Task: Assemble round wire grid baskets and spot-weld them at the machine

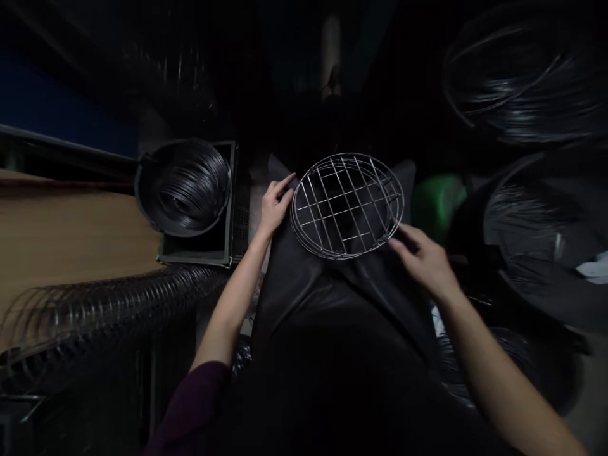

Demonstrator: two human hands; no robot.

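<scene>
Cloth (332, 304), dark and creased, covers the lap nearest the camera and carries the work. On it, tilted slightly, rests a stack of round wire grids (346, 206), their rims nested one over another. The left hand (275, 204) lies against the stack's left rim. Its grip is apart, with the fingers straight and pressed to the wire rather than curled round it. The right hand (425, 259) meets the lower right rim. Blur there prevents saying whether its grip is clamped on the wire or only touching. Hands set on opposite edges would, in my judgement, keep the loose stack aligned on the soft cloth.

To the left, a row of wire rings (104, 304) runs along a wooden surface (61, 234). Beyond it, a coil of wire (187, 187) sits in a dark tub over a crate (223, 247), within arm's reach. To the right, past a green object (437, 199), stand wrapped wire coils (536, 240).
</scene>
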